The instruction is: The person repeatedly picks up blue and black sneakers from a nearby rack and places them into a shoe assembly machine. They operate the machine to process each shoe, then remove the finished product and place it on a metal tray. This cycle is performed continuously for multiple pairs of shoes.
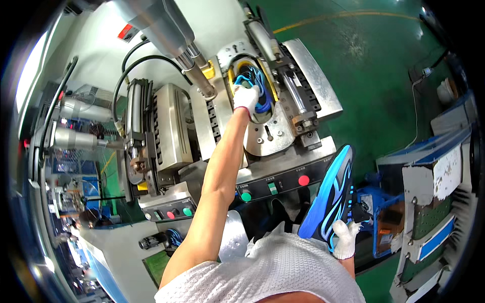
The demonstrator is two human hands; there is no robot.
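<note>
My left hand, in a white glove, reaches forward into a steel sole-press machine. Its fingers are closed on a black and blue sports shoe that sits in the yellow-edged oval mould. How firmly it grips there is partly hidden by the glove. Down at my right side, my right hand, gloved too, holds a second shoe by its upper. That shoe is tilted on its side, its bright blue sole edge toward the machine and its toe pointing away from me.
A thick steel press column hangs just left of my left hand. Red and green buttons line the front panel. Another press station stands to the left. Another shoe lies at lower left. A blue crate and metal rack stand right.
</note>
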